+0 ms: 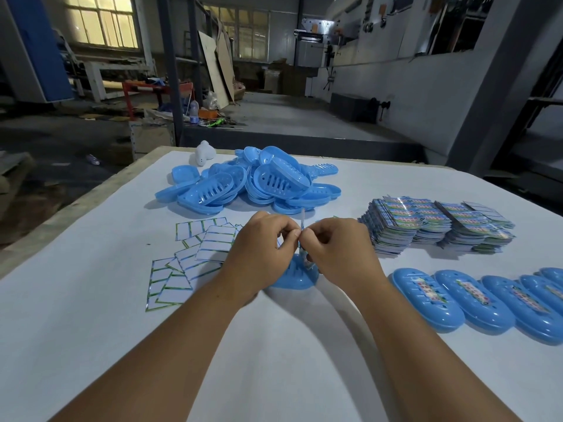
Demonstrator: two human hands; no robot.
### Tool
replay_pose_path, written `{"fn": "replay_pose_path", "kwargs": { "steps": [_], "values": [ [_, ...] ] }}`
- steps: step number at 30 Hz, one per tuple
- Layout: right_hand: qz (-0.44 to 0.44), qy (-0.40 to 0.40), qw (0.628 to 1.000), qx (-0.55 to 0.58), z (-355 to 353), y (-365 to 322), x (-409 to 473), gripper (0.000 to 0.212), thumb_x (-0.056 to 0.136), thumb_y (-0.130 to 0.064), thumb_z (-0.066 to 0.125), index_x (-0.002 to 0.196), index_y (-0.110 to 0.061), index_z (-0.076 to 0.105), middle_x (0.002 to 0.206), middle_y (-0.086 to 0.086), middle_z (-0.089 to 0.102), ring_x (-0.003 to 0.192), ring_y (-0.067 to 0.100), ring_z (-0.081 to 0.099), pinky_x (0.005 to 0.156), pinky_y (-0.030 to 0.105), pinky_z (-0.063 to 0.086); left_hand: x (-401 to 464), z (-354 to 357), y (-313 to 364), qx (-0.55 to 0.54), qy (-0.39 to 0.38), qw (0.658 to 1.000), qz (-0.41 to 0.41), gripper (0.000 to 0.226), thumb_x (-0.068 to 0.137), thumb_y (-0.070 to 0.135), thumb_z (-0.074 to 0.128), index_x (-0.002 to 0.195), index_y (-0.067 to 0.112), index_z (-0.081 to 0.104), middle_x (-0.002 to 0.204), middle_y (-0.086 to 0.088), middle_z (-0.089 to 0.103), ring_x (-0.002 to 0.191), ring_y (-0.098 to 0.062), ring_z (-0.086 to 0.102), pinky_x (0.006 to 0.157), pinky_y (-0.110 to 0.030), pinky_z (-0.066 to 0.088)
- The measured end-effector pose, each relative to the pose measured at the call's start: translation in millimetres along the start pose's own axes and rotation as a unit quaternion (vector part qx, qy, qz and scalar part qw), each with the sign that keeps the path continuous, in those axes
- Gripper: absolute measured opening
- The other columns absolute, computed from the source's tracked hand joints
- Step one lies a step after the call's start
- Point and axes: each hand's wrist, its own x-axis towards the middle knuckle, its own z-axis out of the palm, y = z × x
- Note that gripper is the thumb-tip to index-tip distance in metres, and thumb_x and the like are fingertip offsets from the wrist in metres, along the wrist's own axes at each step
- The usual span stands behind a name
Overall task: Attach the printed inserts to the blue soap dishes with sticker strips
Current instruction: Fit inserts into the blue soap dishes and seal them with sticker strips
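Centrally, sticker strip (pixel 302 222) (two-handed grip)

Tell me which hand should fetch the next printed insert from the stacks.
Right. The right hand is nearer the printed insert stacks, which lie on its side; the left hand would have to cross over.

A white table covering (pixel 91 345) is spreading across the foreground. A small white rounded object (pixel 204 152) is sitting near the table's far edge. Beyond it, a dim workshop is showing: lit windows (pixel 100 21) at the far left, boards (pixel 217 68) leaning against a post, and a large grey machine (pixel 380 41) standing at the right.
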Motion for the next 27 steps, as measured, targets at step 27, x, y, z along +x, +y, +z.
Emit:
{"fn": "replay_pose_path", "kwargs": {
  "steps": [27],
  "values": [
    [0.008,0.005,1.000,-0.002,-1.5,-2.7,2.8,0.038,0.069,-0.036,0.054,0.064,0.001,0.065,0.061,0.021,0.061,0.051,0.019,0.042,0.056,0.042,0.050,-0.6,2.8,0.7,0.053,-0.004,0.997,0.052,0.006,0.087,0.006,0.063,0.084,0.012,0.065,0.078,0.006,0.063,0.081,-0.015,0.044,0.067,-0.027,0.036]
  ]
}}
